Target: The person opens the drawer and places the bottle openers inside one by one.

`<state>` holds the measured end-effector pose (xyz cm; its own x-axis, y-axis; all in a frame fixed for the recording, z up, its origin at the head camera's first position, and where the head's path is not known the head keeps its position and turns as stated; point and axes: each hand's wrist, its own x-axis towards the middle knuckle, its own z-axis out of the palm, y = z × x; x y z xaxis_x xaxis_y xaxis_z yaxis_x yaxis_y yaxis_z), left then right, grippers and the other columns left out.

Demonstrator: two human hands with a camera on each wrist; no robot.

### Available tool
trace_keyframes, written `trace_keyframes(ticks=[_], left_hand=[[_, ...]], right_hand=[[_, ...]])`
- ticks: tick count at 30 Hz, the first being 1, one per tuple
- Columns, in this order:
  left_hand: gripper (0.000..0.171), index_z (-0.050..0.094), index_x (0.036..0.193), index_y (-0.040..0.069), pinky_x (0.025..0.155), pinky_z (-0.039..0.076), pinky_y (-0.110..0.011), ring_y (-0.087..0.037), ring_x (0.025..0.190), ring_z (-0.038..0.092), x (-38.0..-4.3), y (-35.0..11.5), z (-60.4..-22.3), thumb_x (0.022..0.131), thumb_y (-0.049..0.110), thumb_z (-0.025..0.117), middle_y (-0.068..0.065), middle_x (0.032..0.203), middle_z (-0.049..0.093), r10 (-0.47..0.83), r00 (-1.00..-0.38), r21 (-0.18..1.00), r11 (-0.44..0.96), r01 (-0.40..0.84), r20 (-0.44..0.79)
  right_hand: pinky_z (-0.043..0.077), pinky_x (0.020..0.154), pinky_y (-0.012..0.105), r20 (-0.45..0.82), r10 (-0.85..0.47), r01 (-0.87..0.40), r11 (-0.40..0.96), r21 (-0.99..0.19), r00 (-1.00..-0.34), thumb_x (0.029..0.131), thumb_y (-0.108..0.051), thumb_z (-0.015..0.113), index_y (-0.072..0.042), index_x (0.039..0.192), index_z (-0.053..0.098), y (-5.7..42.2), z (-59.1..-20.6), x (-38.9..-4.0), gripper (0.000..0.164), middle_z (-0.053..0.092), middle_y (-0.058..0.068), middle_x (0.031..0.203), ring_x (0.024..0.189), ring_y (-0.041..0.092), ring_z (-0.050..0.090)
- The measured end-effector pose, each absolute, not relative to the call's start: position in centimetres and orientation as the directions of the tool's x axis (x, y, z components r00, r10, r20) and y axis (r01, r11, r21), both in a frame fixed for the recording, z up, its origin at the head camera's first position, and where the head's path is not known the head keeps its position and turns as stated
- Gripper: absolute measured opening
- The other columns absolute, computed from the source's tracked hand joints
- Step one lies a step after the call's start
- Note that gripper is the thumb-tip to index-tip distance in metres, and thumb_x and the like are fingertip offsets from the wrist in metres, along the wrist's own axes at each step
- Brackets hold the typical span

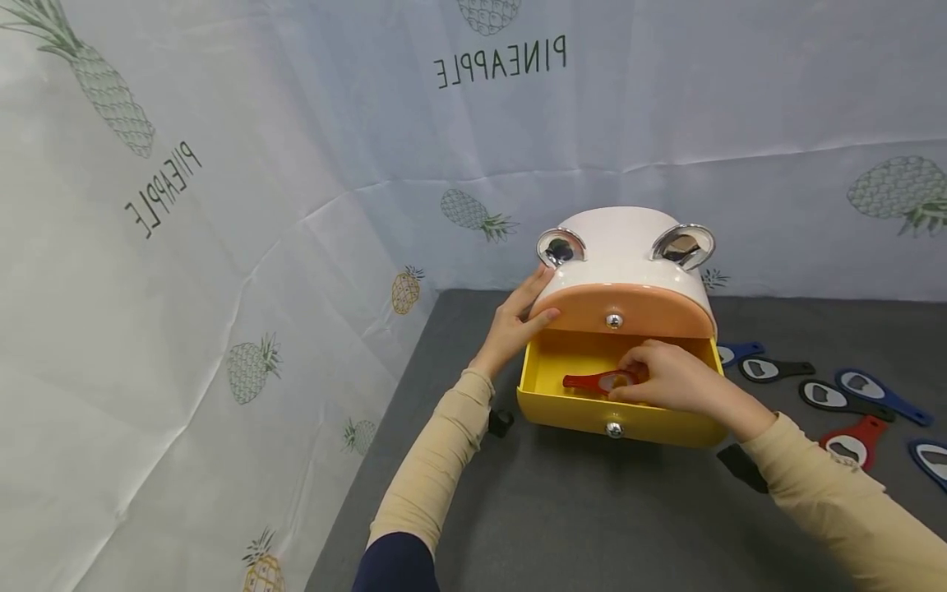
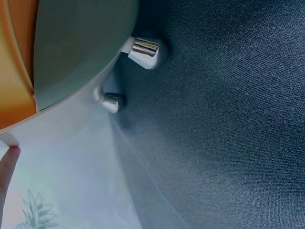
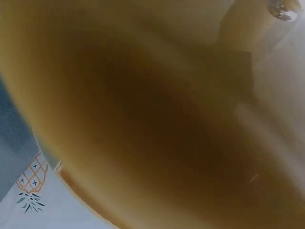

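Note:
A white storage box (image 1: 617, 238) with a rounded top has an orange upper drawer (image 1: 580, 308), closed, and a yellow lower drawer (image 1: 562, 404), pulled out. Inside the yellow drawer lies a red bottle opener (image 1: 584, 381). My right hand (image 1: 669, 378) reaches into the drawer and pinches the opener's ring end between thumb and curled fingers. My left hand (image 1: 514, 325) rests against the box's left side, thumb on the orange front. One finger (image 2: 8, 164) touches the box edge in the left wrist view. The blurred yellow drawer front (image 3: 143, 119) fills the right wrist view, hiding my right hand.
Right of the box, several bottle openers lie on the grey table (image 1: 577, 510): a red one (image 1: 861, 436), a blue one (image 1: 895, 399), a black one (image 1: 777, 369) and others. Short silver feet (image 2: 145, 52) hold up the box. A pineapple-print cloth (image 1: 355, 123) hangs behind and left.

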<state>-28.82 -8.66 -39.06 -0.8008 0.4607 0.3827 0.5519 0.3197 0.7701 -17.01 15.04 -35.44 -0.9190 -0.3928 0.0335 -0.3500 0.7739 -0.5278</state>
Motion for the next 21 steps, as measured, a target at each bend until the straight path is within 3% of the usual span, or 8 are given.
trace_keyframes(ticks=[10, 21], left_hand=[[0.070, 0.026, 0.143, 0.047, 0.115, 0.030, -0.040, -0.004, 0.143, 0.020, -28.79, -8.67, -38.87, 0.079, 0.068, 0.048, 0.026, 0.152, 0.018, 0.466, -0.799, 0.768, 0.323, 0.554, 0.381], [0.070, 0.026, 0.142, 0.049, 0.114, 0.031, -0.042, -0.004, 0.143, 0.020, -28.88, -8.63, -39.03, 0.079, 0.070, 0.045, 0.027, 0.152, 0.017, 0.465, -0.802, 0.763, 0.337, 0.552, 0.375]], right_hand=[[0.030, 0.061, 0.026, -0.069, -0.424, -0.344, 0.810, -0.474, -0.903, 0.075, -0.023, 0.074, -0.006, 0.077, 0.060, 14.97, -35.85, -17.77, 0.022, 0.045, 0.000, 0.067, 0.068, 0.014, 0.042], [0.033, 0.062, 0.026, -0.079, -0.375, -0.311, 0.854, -0.418, -0.924, 0.074, -0.026, 0.073, -0.005, 0.080, 0.058, 14.88, -36.01, -17.69, 0.026, 0.047, 0.002, 0.069, 0.070, 0.016, 0.043]])
